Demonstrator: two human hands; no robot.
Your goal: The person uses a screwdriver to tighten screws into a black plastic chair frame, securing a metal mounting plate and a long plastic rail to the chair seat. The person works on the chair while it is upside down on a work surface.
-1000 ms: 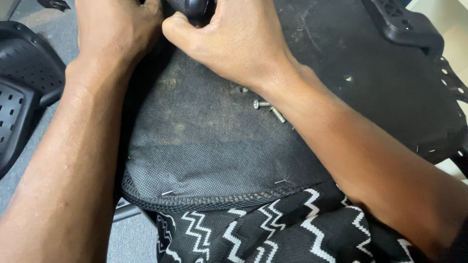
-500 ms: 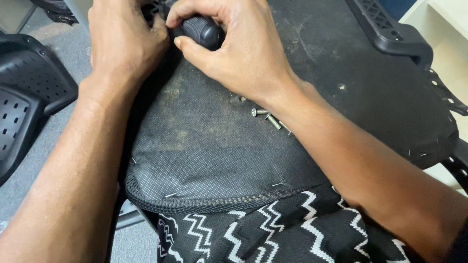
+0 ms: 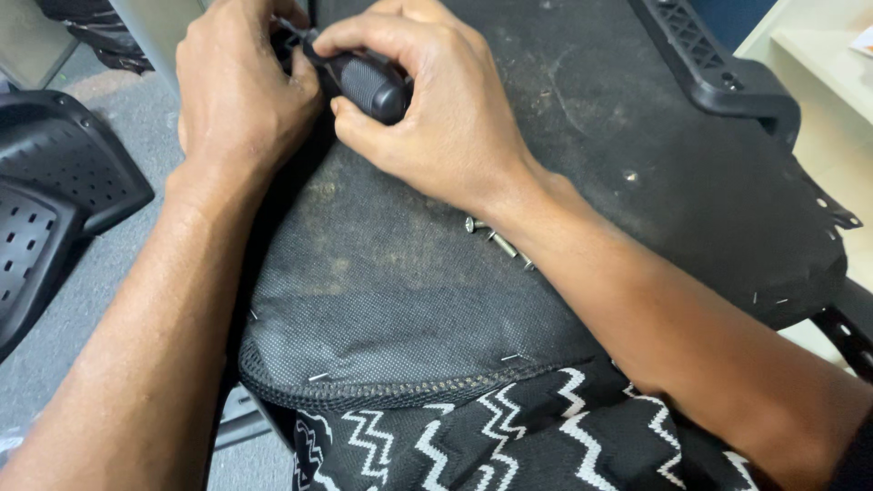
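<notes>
Right hand [image 3: 446,127] is gripping a black screwdriver handle [image 3: 373,86], now lower over the upturned seat base [image 3: 400,291]. Left hand [image 3: 241,86] is pinching closed beside its tip. Loose screws [image 3: 496,241] are lying just below the right wrist.

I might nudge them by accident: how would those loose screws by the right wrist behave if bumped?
The screws look small, round-shanked and metal, so they would probably roll or scatter easily. The fabric underside they lie on seems coarse, which may slow them somewhat.
</notes>
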